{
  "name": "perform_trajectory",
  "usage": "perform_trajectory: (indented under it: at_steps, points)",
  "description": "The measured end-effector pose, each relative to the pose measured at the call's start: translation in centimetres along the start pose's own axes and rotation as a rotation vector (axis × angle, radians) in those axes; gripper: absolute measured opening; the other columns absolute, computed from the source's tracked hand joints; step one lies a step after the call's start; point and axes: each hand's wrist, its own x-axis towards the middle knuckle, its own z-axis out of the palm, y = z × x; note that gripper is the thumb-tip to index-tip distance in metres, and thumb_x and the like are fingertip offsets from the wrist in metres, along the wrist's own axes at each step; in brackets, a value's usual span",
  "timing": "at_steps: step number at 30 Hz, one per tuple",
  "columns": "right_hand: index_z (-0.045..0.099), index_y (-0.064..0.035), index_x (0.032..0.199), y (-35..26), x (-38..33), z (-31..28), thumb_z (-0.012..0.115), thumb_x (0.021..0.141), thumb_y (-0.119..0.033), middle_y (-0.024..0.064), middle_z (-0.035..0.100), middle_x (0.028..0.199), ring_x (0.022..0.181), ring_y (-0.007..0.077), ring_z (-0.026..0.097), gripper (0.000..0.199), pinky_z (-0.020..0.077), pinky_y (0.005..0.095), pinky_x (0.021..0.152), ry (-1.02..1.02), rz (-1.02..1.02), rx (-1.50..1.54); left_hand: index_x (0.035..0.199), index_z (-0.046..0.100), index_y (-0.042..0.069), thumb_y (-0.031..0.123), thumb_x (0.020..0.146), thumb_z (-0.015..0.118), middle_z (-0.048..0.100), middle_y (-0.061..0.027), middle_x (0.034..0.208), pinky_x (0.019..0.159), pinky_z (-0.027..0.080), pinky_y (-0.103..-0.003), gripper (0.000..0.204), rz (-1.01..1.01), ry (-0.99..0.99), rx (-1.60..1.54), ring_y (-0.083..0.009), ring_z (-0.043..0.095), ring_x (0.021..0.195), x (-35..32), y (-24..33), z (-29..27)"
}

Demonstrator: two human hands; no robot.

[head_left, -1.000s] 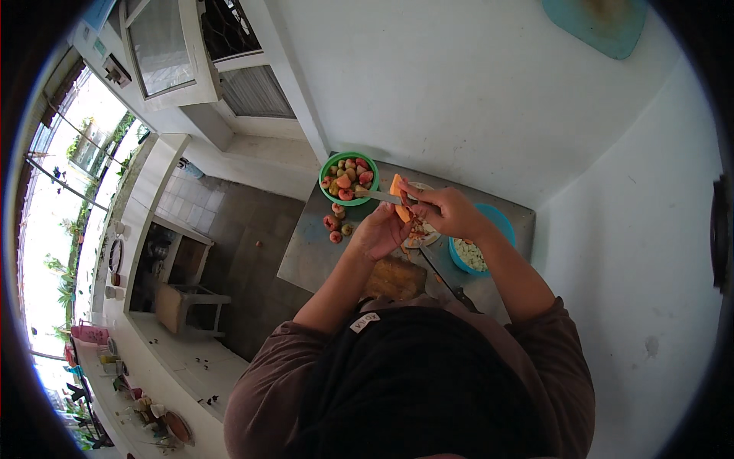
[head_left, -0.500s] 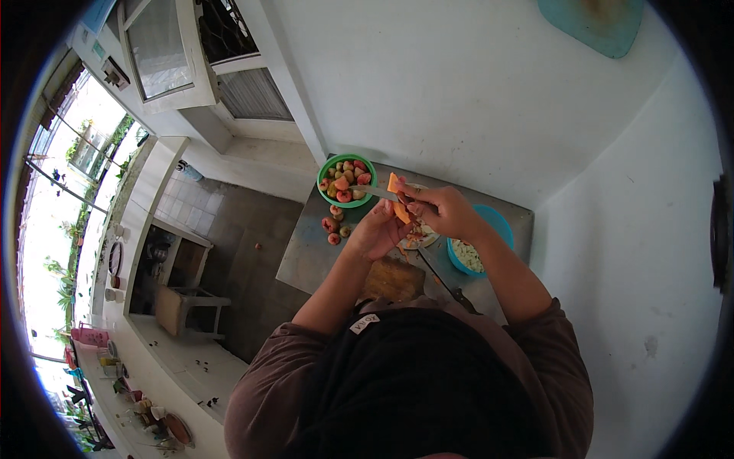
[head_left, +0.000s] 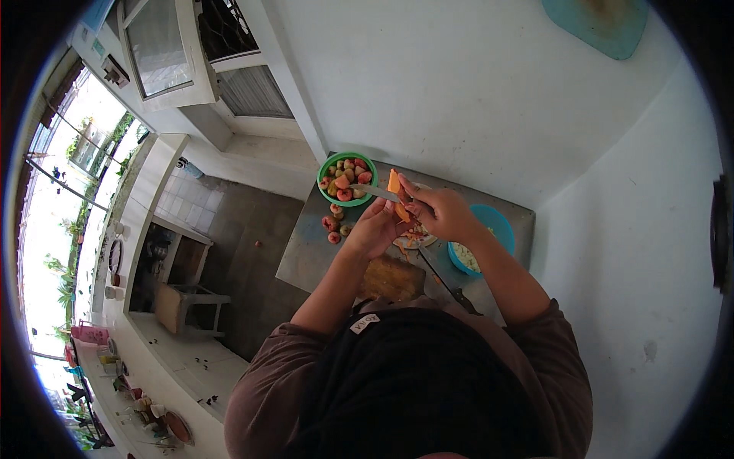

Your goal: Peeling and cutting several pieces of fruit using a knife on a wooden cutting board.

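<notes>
My left hand (head_left: 373,232) is closed round the lower part of an orange carrot (head_left: 394,182), whose upper end sticks up between my hands. My right hand (head_left: 445,213) grips a knife; its handle is hidden in my fingers, and the blade (head_left: 368,190) points left across the carrot. Below my hands, partly covered by them, is a pale plate (head_left: 419,243) with orange and reddish scraps. A brown wooden chopping board (head_left: 391,278) lies closer to my body. Beside it rests a second knife (head_left: 457,294) with a dark handle.
A green bowl (head_left: 324,194) of red and green rose apples stands at the table's far left, with several loose rose apples (head_left: 330,223) nearby. On the right, a blue bowl (head_left: 501,223) holds pale cut pieces. White walls (head_left: 459,92) border the metal-grey table (head_left: 302,264).
My hands have shifted only slightly, and a little more of the carrot's upper end shows. Both grips look the same.
</notes>
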Motion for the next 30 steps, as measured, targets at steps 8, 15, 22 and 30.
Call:
perform_trajectory:
  at_steps: [8, 15, 22, 30]
  points:
    - [0.041, -0.0185, 0.131, 1.7, 0.4, 1.3, 0.053, 0.083, -0.014, 0.0129, 0.059, 0.075, 0.063, 0.0315, 0.054, 0.049, 0.0447, 0.0335, 0.061, 0.226, -0.149, 0.013, 0.123, 0.040, 0.009, 0.025, 0.094, 0.040, 0.048, -0.0059, 0.118, 0.093, 0.040, -0.038, 0.033, 0.037, 0.014, -0.042, -0.0176, 0.048, 0.110, 0.3, -0.6, 0.7]
    - [0.037, -0.0150, 0.133, 0.8, 0.4, -1.2, 0.055, 0.084, -0.016, 0.0065, 0.048, 0.062, 0.053, 0.0132, 0.036, 0.052, 0.0379, 0.0221, 0.056, 0.001, 0.109, 0.082, 0.129, 0.035, 0.009, 0.025, 0.096, 0.036, 0.048, -0.0030, 0.113, 0.092, 0.038, -0.035, 0.037, -0.002, -0.024, 0.031, -0.0135, 0.049, 0.102, 0.1, -0.6, -0.8]
    - [0.037, -0.0172, 0.133, 1.9, 0.8, -0.9, 0.055, 0.085, -0.019, 0.0087, 0.043, 0.057, 0.048, 0.0157, 0.034, 0.052, 0.0372, 0.0260, 0.052, 0.003, 0.052, 0.031, 0.132, 0.032, 0.009, 0.023, 0.096, 0.035, 0.048, -0.0025, 0.112, 0.090, 0.039, -0.034, 0.039, -0.030, -0.004, 0.006, -0.0127, 0.049, 0.099, -0.2, -0.4, -1.1]
    - [0.045, -0.0196, 0.129, 2.7, 0.9, 0.0, 0.055, 0.084, -0.022, 0.0117, 0.049, 0.056, 0.044, 0.0189, 0.035, 0.045, 0.0374, 0.0293, 0.049, 0.089, 0.081, 0.040, 0.133, 0.031, 0.008, 0.024, 0.095, 0.037, 0.050, -0.0025, 0.111, 0.085, 0.041, -0.030, 0.041, -0.067, 0.071, -0.020, -0.0133, 0.050, 0.096, -0.1, -0.2, -0.5]
